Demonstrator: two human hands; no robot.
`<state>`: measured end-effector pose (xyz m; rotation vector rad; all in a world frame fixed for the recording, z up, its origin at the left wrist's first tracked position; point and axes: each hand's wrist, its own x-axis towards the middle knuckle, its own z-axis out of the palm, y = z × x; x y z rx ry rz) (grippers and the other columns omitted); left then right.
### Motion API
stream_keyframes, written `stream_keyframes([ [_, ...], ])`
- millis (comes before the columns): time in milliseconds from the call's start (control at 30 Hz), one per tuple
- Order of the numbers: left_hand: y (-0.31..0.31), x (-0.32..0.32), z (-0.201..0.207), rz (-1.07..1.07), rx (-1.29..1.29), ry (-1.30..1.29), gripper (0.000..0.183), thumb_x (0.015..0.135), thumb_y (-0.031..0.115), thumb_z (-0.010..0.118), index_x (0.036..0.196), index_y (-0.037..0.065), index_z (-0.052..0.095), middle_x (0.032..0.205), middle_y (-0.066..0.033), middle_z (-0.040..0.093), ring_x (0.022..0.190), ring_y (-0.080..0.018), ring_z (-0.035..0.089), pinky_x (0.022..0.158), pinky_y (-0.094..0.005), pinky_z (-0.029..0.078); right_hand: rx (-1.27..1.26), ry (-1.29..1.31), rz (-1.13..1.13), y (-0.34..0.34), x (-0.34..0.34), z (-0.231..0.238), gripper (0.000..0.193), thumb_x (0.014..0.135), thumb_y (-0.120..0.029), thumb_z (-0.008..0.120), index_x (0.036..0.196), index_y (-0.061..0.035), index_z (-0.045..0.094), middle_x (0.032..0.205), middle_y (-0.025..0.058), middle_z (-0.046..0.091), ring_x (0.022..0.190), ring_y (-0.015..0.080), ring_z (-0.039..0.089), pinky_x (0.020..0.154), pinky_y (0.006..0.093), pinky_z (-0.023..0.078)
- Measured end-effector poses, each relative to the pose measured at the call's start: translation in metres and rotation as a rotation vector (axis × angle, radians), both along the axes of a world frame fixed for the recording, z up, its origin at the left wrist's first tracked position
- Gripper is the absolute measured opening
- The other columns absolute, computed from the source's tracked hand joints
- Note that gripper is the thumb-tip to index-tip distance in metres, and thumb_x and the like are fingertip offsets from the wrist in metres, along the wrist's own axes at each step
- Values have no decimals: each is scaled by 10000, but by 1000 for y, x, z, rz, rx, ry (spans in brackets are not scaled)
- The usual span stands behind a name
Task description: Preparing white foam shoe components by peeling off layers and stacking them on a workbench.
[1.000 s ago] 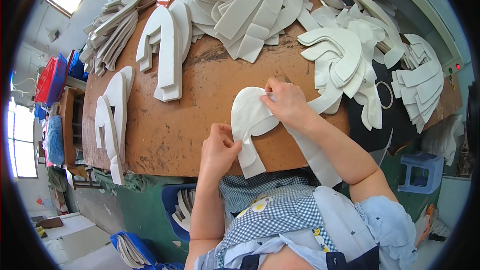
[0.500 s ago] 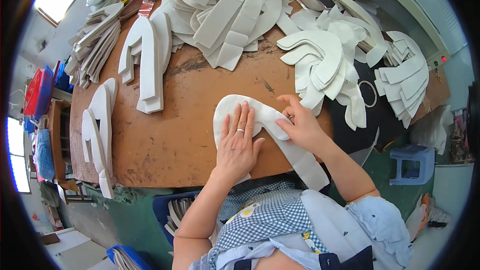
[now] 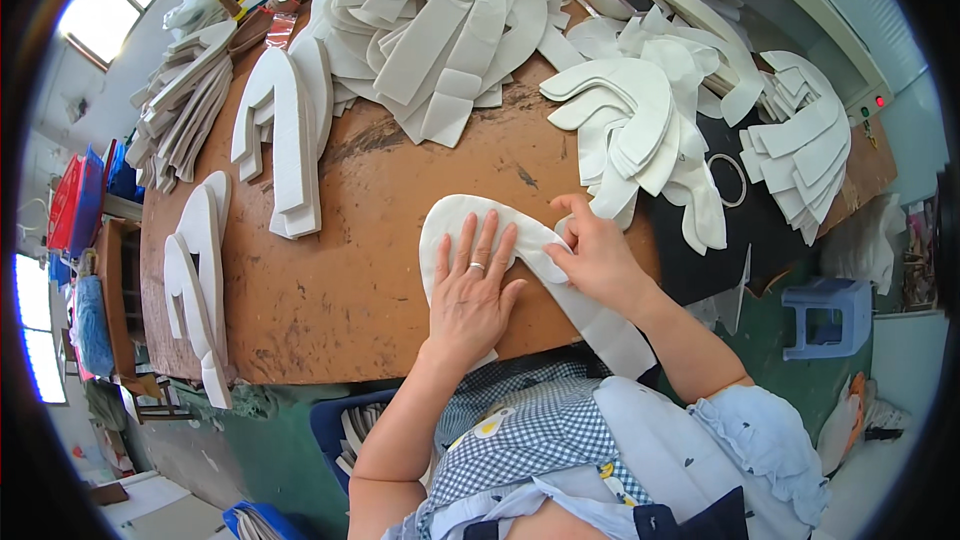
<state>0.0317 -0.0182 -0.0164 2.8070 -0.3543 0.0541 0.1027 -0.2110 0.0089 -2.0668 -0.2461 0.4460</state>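
Observation:
A white, horseshoe-shaped padded piece [image 3: 447, 221] lies at the table's near edge, one long leg [image 3: 607, 325] hanging toward my lap. My left hand [image 3: 470, 290], a ring on one finger, rests flat on its curved top with fingers spread. At the piece's right side my right hand [image 3: 600, 255] has curled fingers, the thumb on the edge and the index finger raised in a bend. Its other fingertips are hidden, though the hand seems to grip the edge. The leg beneath my left wrist is mostly covered.
Similar white pieces stand in a large heap [image 3: 440, 30] at the back, a pile [image 3: 640, 120] at right and stacks [image 3: 285, 140] at left. A white ring [image 3: 727, 180] lies on a black sheet [image 3: 690, 265]. A blue stool [image 3: 827, 318] stands on the floor at right.
The view has shifted slightly. My right index finger is bent a little more; my left fingers are spread wider on the white piece, which stays in place.

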Motion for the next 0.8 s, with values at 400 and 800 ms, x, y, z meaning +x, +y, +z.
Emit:
stream_keyframes([
  [400, 29, 27, -3, 87, -155, -16, 615, 988, 308, 510, 1489, -15, 359, 1529, -171, 417, 1449, -337, 328, 1179, -479, 242, -235, -857, 602, 46, 14, -18, 819, 820, -251, 731, 1467, 60, 338, 1560, 210, 316, 1475, 353, 276, 1196, 469, 254],
  [800, 37, 23, -35, 485, -410, -370, 440, 885, 175, 688, 1225, -45, 516, 1424, -259, 437, 1412, -448, 307, 1158, -516, 278, -638, -561, 446, 17, -19, -2, 687, 860, -307, 717, 1367, 61, 435, 1422, 264, 448, 1314, 405, 443, 1094, 500, 350],
])
